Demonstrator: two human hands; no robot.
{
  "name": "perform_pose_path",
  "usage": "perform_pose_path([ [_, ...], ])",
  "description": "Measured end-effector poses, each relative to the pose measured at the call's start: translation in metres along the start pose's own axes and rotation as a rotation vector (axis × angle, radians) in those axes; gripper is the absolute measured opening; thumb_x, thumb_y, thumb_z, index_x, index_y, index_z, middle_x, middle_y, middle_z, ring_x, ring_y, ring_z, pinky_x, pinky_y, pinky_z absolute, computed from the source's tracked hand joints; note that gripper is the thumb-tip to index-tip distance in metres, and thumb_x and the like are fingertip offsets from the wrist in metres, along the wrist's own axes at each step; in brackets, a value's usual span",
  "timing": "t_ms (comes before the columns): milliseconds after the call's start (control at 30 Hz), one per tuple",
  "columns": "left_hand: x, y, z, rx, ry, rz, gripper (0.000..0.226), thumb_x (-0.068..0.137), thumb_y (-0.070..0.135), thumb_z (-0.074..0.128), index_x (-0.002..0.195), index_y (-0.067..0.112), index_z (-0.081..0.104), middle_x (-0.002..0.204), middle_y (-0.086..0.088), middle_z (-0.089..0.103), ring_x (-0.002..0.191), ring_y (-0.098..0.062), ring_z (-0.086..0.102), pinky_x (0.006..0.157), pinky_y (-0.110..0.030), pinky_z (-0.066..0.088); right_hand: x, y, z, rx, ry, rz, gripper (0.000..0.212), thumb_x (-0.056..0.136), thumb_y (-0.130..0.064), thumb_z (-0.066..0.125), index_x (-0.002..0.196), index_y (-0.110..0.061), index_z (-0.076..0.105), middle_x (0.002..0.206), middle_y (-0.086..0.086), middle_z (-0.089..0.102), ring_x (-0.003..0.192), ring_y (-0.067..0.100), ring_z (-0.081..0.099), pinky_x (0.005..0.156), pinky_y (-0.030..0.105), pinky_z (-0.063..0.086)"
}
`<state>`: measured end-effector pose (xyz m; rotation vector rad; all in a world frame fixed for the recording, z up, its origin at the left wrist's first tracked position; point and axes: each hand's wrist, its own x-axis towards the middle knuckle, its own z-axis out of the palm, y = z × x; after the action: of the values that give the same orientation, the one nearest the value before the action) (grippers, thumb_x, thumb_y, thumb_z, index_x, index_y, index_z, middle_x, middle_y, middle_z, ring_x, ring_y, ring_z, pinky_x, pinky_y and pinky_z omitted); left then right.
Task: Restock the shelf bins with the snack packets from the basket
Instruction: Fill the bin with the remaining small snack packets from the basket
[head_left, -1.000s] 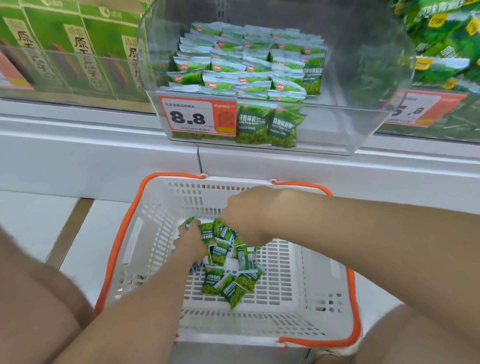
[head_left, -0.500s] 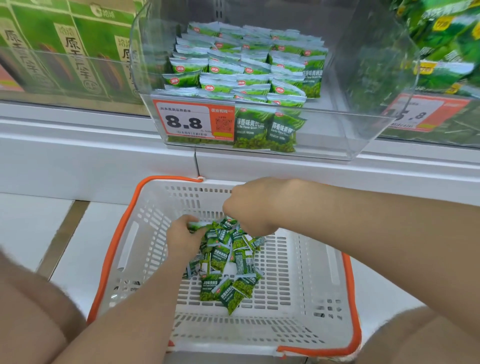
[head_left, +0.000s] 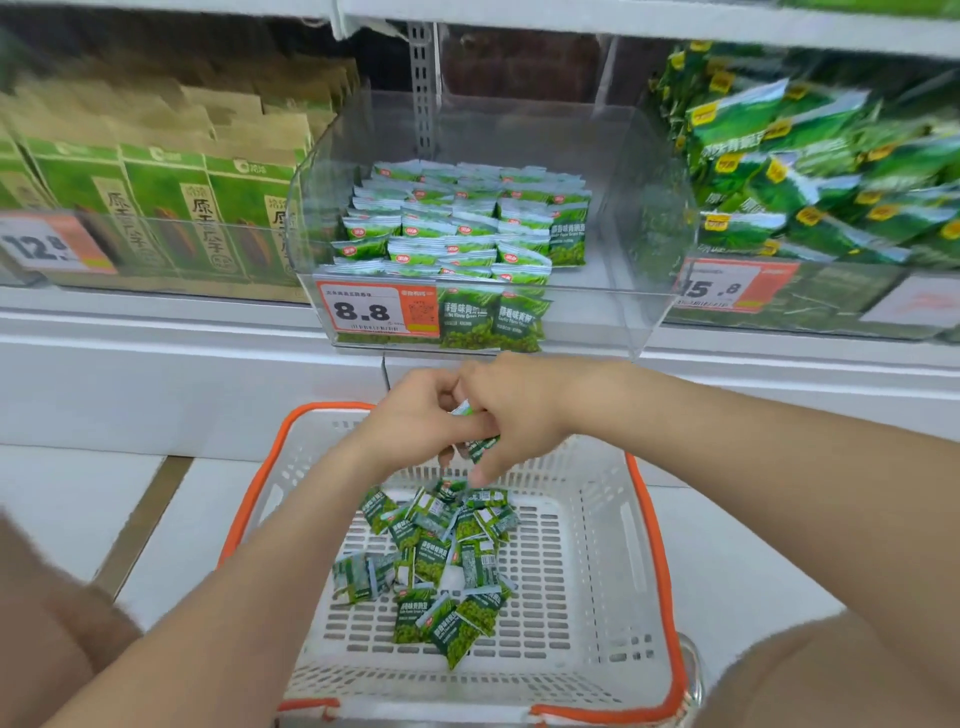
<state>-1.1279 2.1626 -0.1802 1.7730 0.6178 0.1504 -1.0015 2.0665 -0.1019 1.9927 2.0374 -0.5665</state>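
Left hand (head_left: 415, 423) and right hand (head_left: 517, 410) have risen off the pile since half a second ago, now together above the far end of the basket (head_left: 592, 545). Hands touching, fingers of both curled round a clutch of packets (head_left: 482, 448) held between them. Pile (head_left: 441, 561) of loose green packets lies on basket floor. Clear bin (head_left: 597, 322) just above the hands, stacked rows in its left half, tag (head_left: 376, 312) reading 8.8 on front.

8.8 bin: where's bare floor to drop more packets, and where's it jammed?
Free: the floor strip between the green pea packet rows and the right wall of the clear bin, front to back. Crowded: left and middle, stacked behind the 8.8 price tag. Headroom above the rows is open.
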Motion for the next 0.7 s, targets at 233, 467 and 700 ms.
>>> perform_pose_path([
  [233, -0.028, 0.082, -0.037, 0.041, -0.166, 0.072, 0.029, 0.089, 0.009, 0.078, 0.105, -0.011, 0.066, 0.086, -0.031, 0.068, 0.073, -0.030, 0.074, 0.084, -0.047, 0.061, -0.046, -0.007, -0.035, 0.492, 0.292, 0.099, 0.075, 0.064, -0.032, 0.100, 0.106, -0.018, 0.040, 0.101, -0.003, 0.051, 0.061, 0.007, 0.060, 0.041, 0.036, 0.056],
  [467, -0.020, 0.139, -0.059, 0.003, -0.126, 0.190, 0.024, 0.096, 0.001, 0.070, 0.119, 0.004, 0.067, 0.093, -0.025, 0.077, 0.083, -0.024, 0.078, 0.076, -0.025, 0.061, -0.075, 0.007, -0.062, 0.653, 0.562, 0.267, 0.072, 0.068, -0.037, 0.098, 0.114, -0.021, 0.045, 0.118, 0.006, 0.047, 0.050, 0.023, 0.070, 0.042, 0.032, 0.055],
  [700, 0.001, 0.157, -0.058, 0.133, 0.130, 0.308, 0.014, 0.098, 0.012, 0.073, 0.111, 0.011, 0.068, 0.085, -0.013, 0.077, 0.081, -0.029, 0.078, 0.077, -0.039, 0.066, -0.075, 0.022, -0.073, 0.993, 0.671, 0.273, 0.046, 0.091, -0.020, 0.081, 0.128, -0.013, 0.055, 0.090, 0.004, 0.063, 0.064, 0.030, 0.077, 0.064, 0.045, 0.065],
])
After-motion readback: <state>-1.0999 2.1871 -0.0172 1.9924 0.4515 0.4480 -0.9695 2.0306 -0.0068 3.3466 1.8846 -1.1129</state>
